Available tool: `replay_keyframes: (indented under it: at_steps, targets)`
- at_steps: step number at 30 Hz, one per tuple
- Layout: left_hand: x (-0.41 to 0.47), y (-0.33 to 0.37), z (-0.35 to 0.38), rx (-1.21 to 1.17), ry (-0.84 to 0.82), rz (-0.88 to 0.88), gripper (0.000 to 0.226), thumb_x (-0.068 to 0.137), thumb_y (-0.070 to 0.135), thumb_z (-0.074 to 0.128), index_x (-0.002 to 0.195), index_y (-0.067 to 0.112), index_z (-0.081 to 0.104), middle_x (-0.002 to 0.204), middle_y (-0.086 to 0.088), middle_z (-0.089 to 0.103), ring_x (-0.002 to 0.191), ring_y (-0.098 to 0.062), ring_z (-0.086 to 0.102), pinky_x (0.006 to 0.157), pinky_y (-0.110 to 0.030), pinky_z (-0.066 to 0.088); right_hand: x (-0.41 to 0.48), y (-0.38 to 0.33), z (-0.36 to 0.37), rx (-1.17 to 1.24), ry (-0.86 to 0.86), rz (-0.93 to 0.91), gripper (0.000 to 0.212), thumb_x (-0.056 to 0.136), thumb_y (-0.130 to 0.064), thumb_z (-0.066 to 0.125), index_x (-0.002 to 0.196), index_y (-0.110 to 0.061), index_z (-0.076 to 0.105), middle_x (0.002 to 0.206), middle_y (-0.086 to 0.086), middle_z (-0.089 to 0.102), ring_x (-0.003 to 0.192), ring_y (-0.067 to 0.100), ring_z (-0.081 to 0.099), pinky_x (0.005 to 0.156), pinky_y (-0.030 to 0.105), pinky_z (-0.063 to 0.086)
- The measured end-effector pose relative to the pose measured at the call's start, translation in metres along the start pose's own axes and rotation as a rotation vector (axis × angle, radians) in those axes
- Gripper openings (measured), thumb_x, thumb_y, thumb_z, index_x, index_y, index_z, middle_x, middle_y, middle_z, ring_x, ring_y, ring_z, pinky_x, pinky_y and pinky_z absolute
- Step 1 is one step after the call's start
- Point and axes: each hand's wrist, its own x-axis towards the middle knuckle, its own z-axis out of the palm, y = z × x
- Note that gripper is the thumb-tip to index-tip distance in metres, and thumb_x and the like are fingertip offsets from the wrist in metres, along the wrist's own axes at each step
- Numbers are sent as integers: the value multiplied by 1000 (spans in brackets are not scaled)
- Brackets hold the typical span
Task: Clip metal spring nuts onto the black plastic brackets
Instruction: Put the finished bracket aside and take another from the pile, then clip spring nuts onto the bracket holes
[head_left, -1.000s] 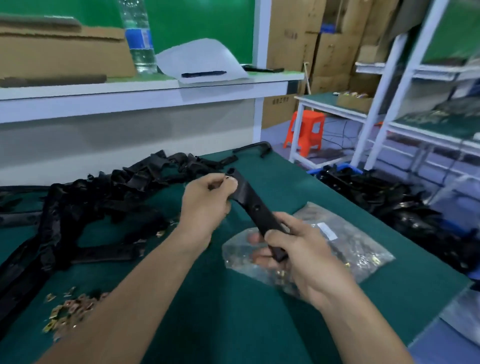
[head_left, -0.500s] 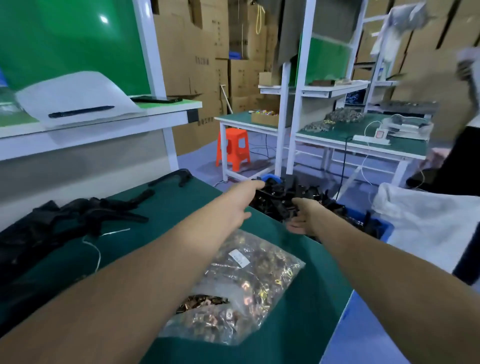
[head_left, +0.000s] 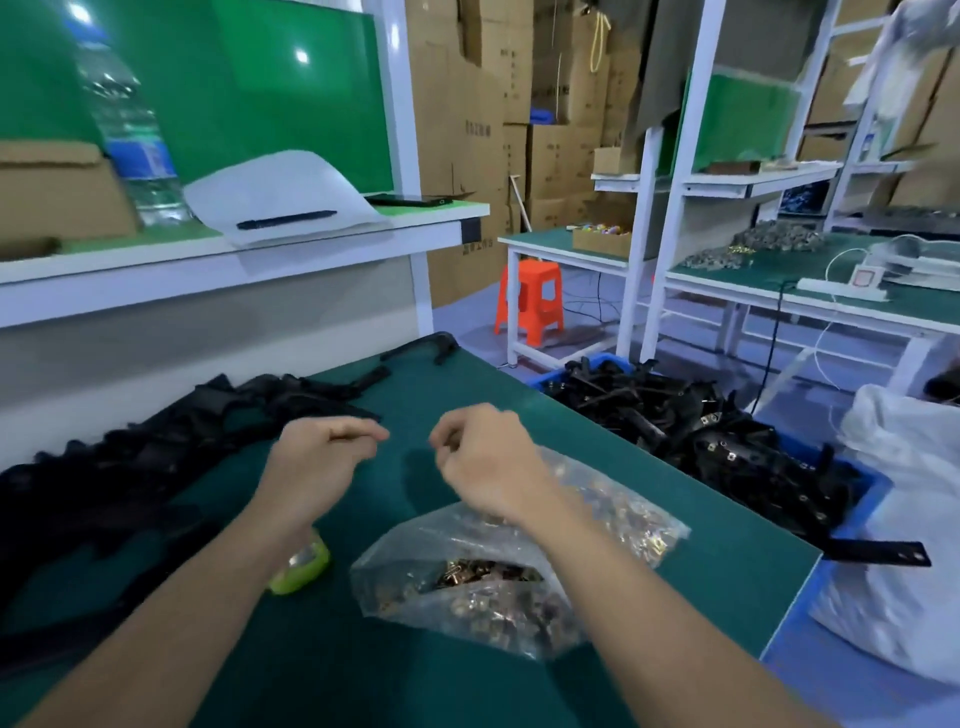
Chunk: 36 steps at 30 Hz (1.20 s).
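Hovering by one nut bag (head_left: 519, 608), two hands: left hand (head_left: 324, 460) loosely curled, empty; right hand (head_left: 485, 460) curled, contents unclear.

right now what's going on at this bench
A person is at the table, between brackets. The left grip and right grip hover over it, fingers curled, holding no bracket; whether either pinches a nut is too small to tell. The bracket pile lies to the left, the nut bag lies partly under the right forearm, and a blue bin of brackets sits off the table's right edge.
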Motion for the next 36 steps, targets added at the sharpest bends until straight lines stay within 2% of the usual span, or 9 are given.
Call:
replay_keyframes:
  at_steps: [4, 9, 12, 16, 18, 22, 27, 31, 36]
  targets:
    - [-34, -46, -70, 123, 165, -74, 34, 91, 11, 71, 73, 38, 80, 84, 18, 77, 78, -17, 71, 70, -33, 55, -9, -52, 59, 3, -234, -149, 24, 82, -15, 57, 91, -27, 76, 95, -5, 76, 94, 20, 68, 88, 33, 57]
    - [-94, -101, -147, 177, 307, -247, 29, 97, 13, 68, 83, 37, 78, 80, 8, 76, 56, -18, 57, 53, -41, 51, -2, -96, 136, -47, -404, -199, 40, 86, -7, 56, 121, -20, 70, 110, 6, 72, 103, 25, 66, 89, 36, 57]
    - [-131, -126, -175, 178, 304, -322, 30, 98, 14, 67, 86, 40, 76, 86, 15, 77, 65, -3, 64, 59, -20, 48, 14, -115, 178, -46, -463, -162, 54, 90, -7, 53, 142, -21, 51, 115, 9, 68, 102, 25, 64, 81, 36, 56]
    - [-168, -138, -178, 227, 248, -411, 22, 93, 20, 73, 97, 41, 76, 84, 34, 70, 81, 18, 59, 83, -7, 47, 40, -145, 222, -94, -552, -118, 76, 99, -25, 55, 162, -23, 13, 155, 12, 39, 134, 33, 46, 105, 43, 45]
    - [-175, -143, -169, 375, 199, -363, 30, 91, 31, 72, 120, 41, 68, 107, 29, 62, 97, 9, 57, 86, -7, 41, 48, -159, 241, -63, -579, -92, 78, 101, -34, 54, 162, -20, 8, 135, 15, 51, 121, 30, 53, 98, 41, 48]
    - [-172, -154, -159, 532, 179, -261, 37, 96, 45, 63, 133, 42, 62, 143, 23, 49, 134, -1, 40, 109, -15, 30, 53, -173, 264, -156, -410, -86, 53, 98, -22, 57, 149, -20, 40, 128, 6, 62, 110, 29, 61, 89, 41, 54]
    - [-178, -158, -152, 691, 205, -110, 17, 91, 37, 73, 107, 43, 77, 117, 27, 70, 116, 0, 58, 104, -16, 33, 31, -163, 223, 379, -112, 17, 28, 71, -38, 82, 78, -20, 61, 66, -4, 66, 65, 16, 63, 53, 30, 46]
    - [-178, -159, -145, 681, 298, -104, 25, 84, 29, 81, 106, 40, 78, 106, 23, 71, 108, -8, 60, 99, -19, 40, -16, -137, 198, 809, -197, 185, 42, 69, -33, 92, 81, -5, 63, 73, -2, 70, 73, 14, 68, 71, 31, 51]
    - [-184, -137, -128, 192, 303, -131, 51, 80, 66, 62, 130, 57, 58, 97, 34, 67, 99, 14, 60, 82, -6, 44, -80, -115, 205, 1111, -257, 287, 49, 73, -28, 90, 98, 6, 63, 101, 27, 72, 97, 40, 70, 99, 61, 51]
